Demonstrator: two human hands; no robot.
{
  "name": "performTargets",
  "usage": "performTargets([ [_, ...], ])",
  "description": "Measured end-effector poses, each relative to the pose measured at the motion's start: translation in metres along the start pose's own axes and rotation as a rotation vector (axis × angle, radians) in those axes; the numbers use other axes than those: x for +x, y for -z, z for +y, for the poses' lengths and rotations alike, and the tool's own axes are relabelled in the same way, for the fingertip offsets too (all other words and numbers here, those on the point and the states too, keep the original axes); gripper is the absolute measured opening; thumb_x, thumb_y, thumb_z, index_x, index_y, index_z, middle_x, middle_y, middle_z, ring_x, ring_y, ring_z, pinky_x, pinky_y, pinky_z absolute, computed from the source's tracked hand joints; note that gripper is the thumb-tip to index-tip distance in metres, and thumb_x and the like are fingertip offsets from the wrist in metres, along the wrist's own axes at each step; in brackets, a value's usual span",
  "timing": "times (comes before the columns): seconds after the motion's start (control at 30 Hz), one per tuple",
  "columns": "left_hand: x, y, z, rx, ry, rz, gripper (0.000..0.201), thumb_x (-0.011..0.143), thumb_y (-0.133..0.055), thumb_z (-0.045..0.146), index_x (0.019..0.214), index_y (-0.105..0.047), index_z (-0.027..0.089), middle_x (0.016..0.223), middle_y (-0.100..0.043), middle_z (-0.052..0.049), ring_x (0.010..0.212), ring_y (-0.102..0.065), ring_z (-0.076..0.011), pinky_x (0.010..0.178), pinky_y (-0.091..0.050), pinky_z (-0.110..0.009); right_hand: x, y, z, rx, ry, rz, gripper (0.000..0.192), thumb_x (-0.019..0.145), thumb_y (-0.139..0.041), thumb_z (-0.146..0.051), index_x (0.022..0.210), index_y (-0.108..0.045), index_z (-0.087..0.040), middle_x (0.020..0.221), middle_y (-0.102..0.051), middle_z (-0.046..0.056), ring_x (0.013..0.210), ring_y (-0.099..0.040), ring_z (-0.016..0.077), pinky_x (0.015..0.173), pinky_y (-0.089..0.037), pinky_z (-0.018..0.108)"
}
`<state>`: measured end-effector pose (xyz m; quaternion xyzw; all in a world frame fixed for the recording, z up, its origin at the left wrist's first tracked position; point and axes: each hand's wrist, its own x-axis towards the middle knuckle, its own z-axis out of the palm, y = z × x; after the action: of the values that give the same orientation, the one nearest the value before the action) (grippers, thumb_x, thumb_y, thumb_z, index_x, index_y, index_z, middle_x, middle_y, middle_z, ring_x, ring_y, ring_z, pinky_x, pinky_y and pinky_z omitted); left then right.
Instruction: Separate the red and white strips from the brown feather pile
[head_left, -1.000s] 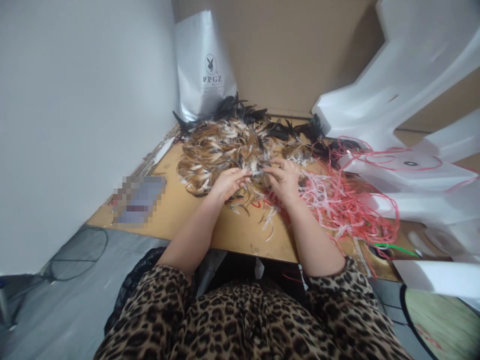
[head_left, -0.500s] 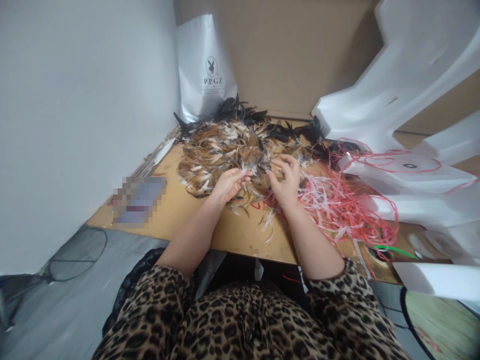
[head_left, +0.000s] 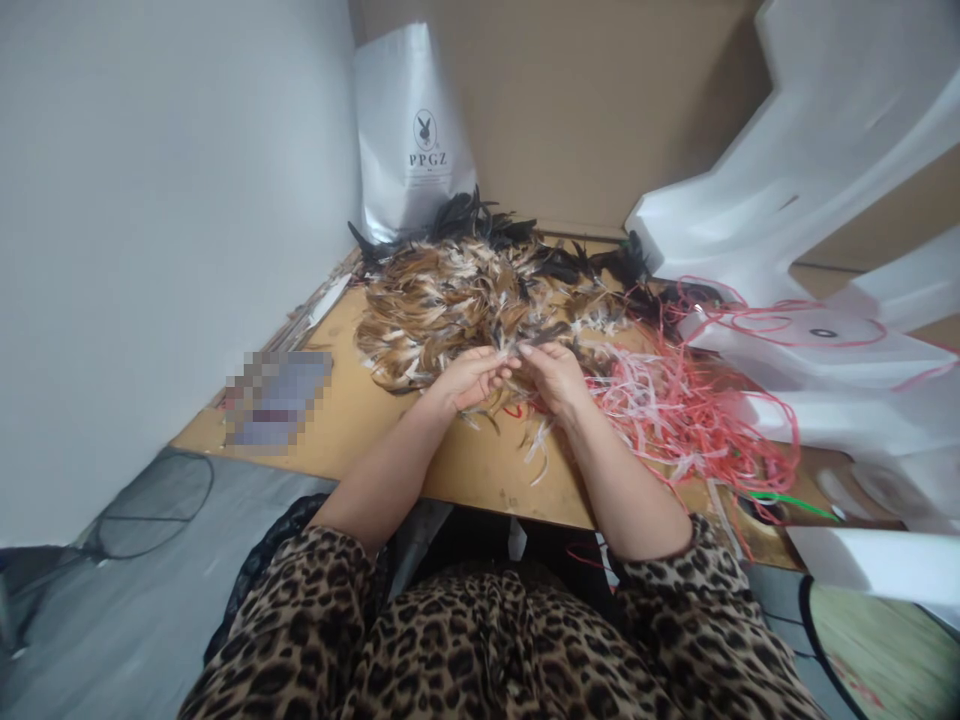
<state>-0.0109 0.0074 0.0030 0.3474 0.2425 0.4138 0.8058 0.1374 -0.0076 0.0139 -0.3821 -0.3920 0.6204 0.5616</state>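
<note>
My left hand [head_left: 478, 378] pinches the pale base of a small bunch of feathers [head_left: 511, 345] between thumb and forefinger, with the other fingers curled in. Close against it, my right hand [head_left: 553, 376] is closed too, its fingertips on the right side of the same bunch. Behind both hands lies a broad heap of brown, tan and white feathers [head_left: 420, 300], edged at the back by dark feathers [head_left: 465, 220]. A few loose pale feathers [head_left: 538, 450] lie on the table just in front of my hands.
A tangle of pink and white ribbon strips [head_left: 682, 410] covers the right of the wooden table [head_left: 360, 430]. A white printed bag [head_left: 412, 130] stands at the back. White sheets [head_left: 840, 360] crowd the right side. A pixelated patch [head_left: 281, 405] hides something at left.
My right hand has moved left and slightly down to meet my left hand, and its spread fingers have closed on the feathers. The left hand has moved slightly right, keeping its pinch.
</note>
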Motion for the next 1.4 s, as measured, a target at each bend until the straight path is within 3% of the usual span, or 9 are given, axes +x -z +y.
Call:
performTargets([
  [0.23,0.002,0.000,0.000,0.218,-0.072,0.149,0.020,0.073,-0.066,0.027,0.081,-0.059,0.010,0.088,-0.069,-0.010,0.061,-0.064,-0.0089,0.049,-0.041,-0.015,0.007,0.012,-0.002,-0.221,0.137,0.179,0.030,0.054,-0.077,-0.040,0.055,-0.059,-0.016,0.054,-0.061,-0.001,0.049,-0.051,0.0086,0.054,-0.042,0.023],
  [0.37,0.001,-0.003,-0.001,0.264,-0.064,0.139,0.023,0.071,-0.067,0.030,0.080,-0.060,0.009,0.086,-0.069,-0.011,0.060,-0.063,-0.0079,0.051,-0.041,-0.016,0.003,0.008,-0.008,-0.412,0.141,0.201,0.032,0.055,-0.074,-0.045,0.056,-0.061,-0.016,0.051,-0.059,-0.001,0.046,-0.045,0.0080,0.048,-0.036,0.022],
  [0.57,-0.002,-0.008,-0.001,0.341,-0.072,0.129,0.024,0.069,-0.069,0.030,0.076,-0.062,0.008,0.078,-0.068,-0.010,0.056,-0.060,-0.0076,0.049,-0.040,-0.016,-0.004,-0.002,-0.010,-0.521,0.165,0.216,0.031,0.056,-0.072,-0.045,0.054,-0.060,-0.016,0.049,-0.054,-0.003,0.045,-0.040,0.0067,0.047,-0.032,0.023],
  [0.97,0.000,-0.008,-0.003,0.529,-0.095,0.146,0.019,0.070,-0.067,0.028,0.068,-0.064,0.010,0.065,-0.065,-0.005,0.051,-0.056,-0.0071,0.049,-0.041,-0.018,-0.002,0.000,-0.003,-0.478,0.212,0.174,0.030,0.058,-0.072,-0.042,0.055,-0.056,-0.017,0.052,-0.054,-0.004,0.049,-0.043,0.0078,0.051,-0.035,0.023],
  [1.17,-0.001,-0.006,0.003,0.440,-0.135,0.212,0.021,0.070,-0.067,0.030,0.069,-0.063,0.010,0.067,-0.066,-0.006,0.051,-0.054,-0.0056,0.047,-0.038,-0.017,0.001,0.007,-0.009,-0.425,0.174,0.168,0.027,0.062,-0.068,-0.044,0.064,-0.062,-0.017,0.054,-0.056,-0.004,0.049,-0.044,0.0075,0.053,-0.037,0.023],
  [1.27,0.001,-0.002,0.006,0.349,-0.159,0.266,0.021,0.069,-0.068,0.030,0.069,-0.061,0.010,0.068,-0.066,-0.006,0.051,-0.054,-0.0047,0.046,-0.036,-0.016,0.005,0.021,-0.015,-0.651,0.181,0.082,0.024,0.063,-0.067,-0.039,0.068,-0.065,-0.016,0.058,-0.060,-0.002,0.051,-0.046,0.0086,0.054,-0.038,0.023],
  [1.4,0.003,0.004,0.007,0.288,-0.185,0.285,0.022,0.068,-0.069,0.030,0.070,-0.060,0.010,0.072,-0.067,-0.005,0.052,-0.054,-0.0042,0.046,-0.037,-0.015,0.003,0.030,-0.018,-1.070,0.143,-0.187,0.016,0.067,-0.061,-0.032,0.067,-0.067,-0.016,0.061,-0.064,0.001,0.056,-0.053,0.0115,0.056,-0.039,0.024],
])
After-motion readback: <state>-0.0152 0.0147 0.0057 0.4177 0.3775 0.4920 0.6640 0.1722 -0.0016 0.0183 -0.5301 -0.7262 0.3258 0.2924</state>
